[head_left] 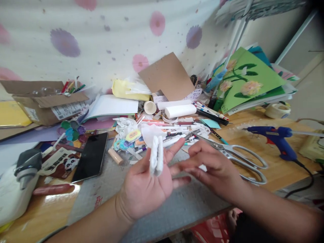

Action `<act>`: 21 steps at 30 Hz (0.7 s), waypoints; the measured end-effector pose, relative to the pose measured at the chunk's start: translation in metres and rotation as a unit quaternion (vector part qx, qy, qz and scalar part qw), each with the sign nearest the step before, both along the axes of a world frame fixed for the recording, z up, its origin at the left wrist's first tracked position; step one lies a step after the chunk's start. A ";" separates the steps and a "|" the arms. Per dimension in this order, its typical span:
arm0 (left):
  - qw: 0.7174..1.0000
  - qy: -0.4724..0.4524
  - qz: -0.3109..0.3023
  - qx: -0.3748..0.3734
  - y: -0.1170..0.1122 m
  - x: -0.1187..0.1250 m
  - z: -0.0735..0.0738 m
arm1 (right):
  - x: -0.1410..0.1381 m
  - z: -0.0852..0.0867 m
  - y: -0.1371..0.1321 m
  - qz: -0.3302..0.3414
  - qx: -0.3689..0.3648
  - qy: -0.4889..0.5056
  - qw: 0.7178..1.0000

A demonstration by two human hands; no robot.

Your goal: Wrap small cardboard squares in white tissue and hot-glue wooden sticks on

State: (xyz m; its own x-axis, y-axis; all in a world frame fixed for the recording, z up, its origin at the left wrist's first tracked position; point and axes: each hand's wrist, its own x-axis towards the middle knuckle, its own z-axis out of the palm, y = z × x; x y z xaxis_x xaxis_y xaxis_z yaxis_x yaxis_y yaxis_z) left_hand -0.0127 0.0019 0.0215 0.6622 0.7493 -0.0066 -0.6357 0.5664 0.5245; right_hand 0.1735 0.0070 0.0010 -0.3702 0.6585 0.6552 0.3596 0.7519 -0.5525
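Observation:
My left hand (149,189) is turned palm up above the grey mat (101,206), with some fingers stretched out. Upright between its thumb and fingers it holds a folded white piece (156,158), soft-looking and doubled into two layers; I cannot tell if it is tissue or cloth. My right hand (215,165) is curled, its fingertips pinched together at the left hand's fingers. A tiny white bit (203,167) shows by the right fingers; whether they grip it is unclear. Large silver scissors (243,158) lie just beyond my right hand.
A blue glue gun (275,135) rests at the right. Pens, scraps and a white roll (180,110) crowd the table's middle. A black phone (91,155) and a wooden cylinder (115,156) lie left of my hands. Behind stand a cardboard box (50,104) and green flower artwork (248,81).

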 end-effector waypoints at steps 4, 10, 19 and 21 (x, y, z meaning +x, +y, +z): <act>1.000 -0.005 -0.015 -0.018 0.001 -0.001 -0.002 | 0.017 0.004 0.007 -0.089 0.007 0.035 0.995; 0.999 -0.008 -0.034 -0.024 0.000 0.000 -0.008 | 0.018 0.003 0.011 -0.080 0.070 -0.033 0.994; 1.000 -0.007 0.028 -0.012 0.004 0.001 -0.001 | 0.018 0.011 -0.009 0.015 -0.065 -0.024 0.997; 0.999 0.004 0.040 -0.005 0.005 0.000 0.000 | 0.023 0.015 -0.020 0.073 -0.202 0.027 0.976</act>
State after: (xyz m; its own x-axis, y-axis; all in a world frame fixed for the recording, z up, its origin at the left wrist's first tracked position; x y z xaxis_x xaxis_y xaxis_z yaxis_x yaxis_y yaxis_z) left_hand -0.0131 0.0064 0.0213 0.5993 0.8003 -0.0190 -0.6759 0.5186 0.5237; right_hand 0.1968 -0.0133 0.0163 -0.4513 0.8100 0.3745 0.2265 0.5099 -0.8299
